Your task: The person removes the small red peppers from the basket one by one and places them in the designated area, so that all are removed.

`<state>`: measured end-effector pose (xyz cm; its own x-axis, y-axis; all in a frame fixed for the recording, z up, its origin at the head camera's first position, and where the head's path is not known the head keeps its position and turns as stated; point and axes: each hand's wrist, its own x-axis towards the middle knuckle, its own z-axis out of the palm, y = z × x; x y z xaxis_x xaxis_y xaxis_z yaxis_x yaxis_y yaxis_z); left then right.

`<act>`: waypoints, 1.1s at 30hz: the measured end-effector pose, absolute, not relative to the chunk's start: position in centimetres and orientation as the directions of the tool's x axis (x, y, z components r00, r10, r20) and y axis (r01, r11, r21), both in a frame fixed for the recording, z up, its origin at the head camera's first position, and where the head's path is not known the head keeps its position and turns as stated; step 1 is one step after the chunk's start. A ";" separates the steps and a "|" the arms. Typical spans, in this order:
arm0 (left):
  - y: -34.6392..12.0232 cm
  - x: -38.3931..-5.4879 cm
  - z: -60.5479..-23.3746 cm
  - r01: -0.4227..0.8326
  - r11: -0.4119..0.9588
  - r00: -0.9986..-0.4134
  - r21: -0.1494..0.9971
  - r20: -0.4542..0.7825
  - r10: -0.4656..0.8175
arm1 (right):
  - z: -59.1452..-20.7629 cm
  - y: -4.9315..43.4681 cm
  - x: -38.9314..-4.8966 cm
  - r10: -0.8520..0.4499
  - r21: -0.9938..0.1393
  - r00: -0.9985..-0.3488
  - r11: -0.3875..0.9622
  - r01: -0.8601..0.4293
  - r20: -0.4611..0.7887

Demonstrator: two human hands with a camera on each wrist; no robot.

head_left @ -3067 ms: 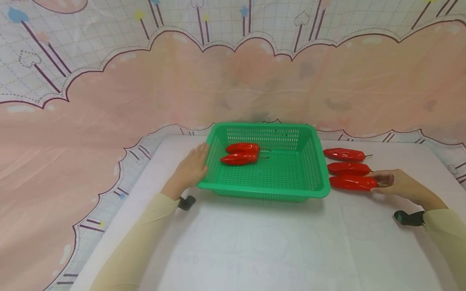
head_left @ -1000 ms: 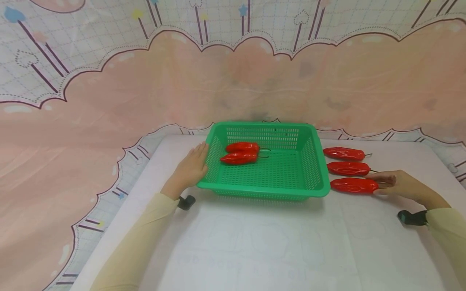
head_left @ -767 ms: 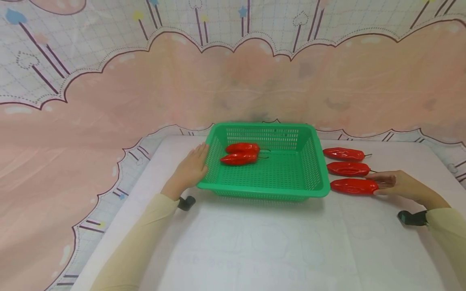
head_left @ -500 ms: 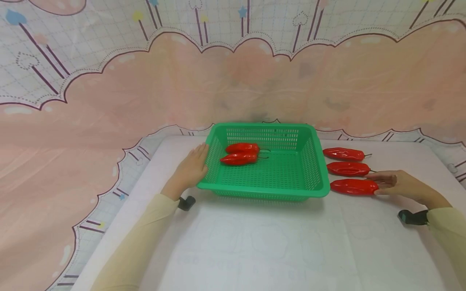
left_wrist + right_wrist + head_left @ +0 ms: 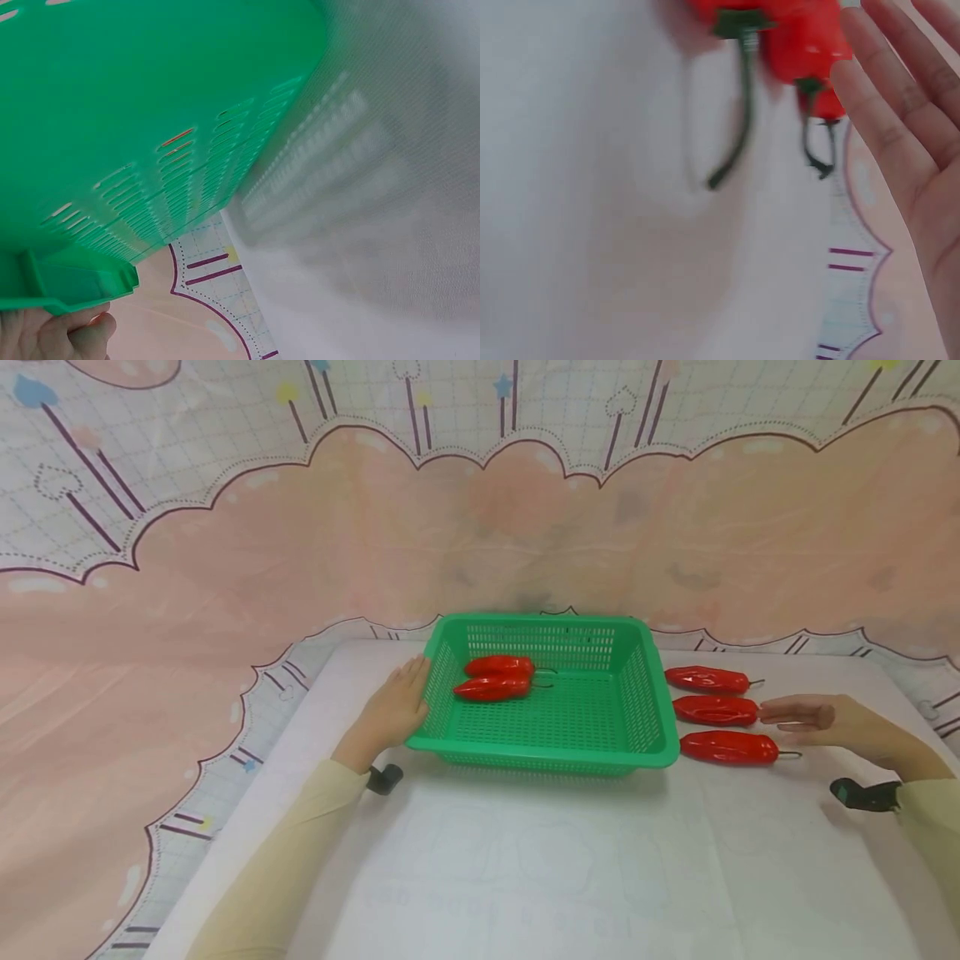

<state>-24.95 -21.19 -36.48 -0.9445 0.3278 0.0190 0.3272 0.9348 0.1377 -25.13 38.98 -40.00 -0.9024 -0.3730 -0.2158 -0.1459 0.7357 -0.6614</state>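
Note:
My left hand rests along the left rim of a green plastic basket, fingers fairly straight. Two red chili peppers lie inside on the left, a back one and a front one. Right of the basket, three more lie in a row: a far pepper, a middle pepper and a near pepper. My right hand holds nothing; its extended fingertips are right at the stem end of the middle pepper. In the right wrist view, green stems show beside the spread fingers.
A white cloth covers the table. Behind and left hangs a pink patterned curtain. Dark wrist cameras sit under both cuffs, a left one and a right one.
The near pepper has shifted toward the front, widening its gap from the middle one. My right hand has since left it, moving back and right, uncovering its stem. The left hand stays put.

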 end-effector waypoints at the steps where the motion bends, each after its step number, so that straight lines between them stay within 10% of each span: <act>1: -21.2 -25.0 -36.5 0.327 0.935 -0.944 0.138 0.019 0.328 | -39.7 39.0 -25.2 -0.374 -0.661 -0.904 0.735 -0.153 -0.207; 33: -21.1 -24.9 -36.4 0.331 0.932 -0.943 0.147 0.015 0.332 | -27.6 29.3 -29.2 -0.598 -0.625 -0.800 0.643 -0.442 -0.048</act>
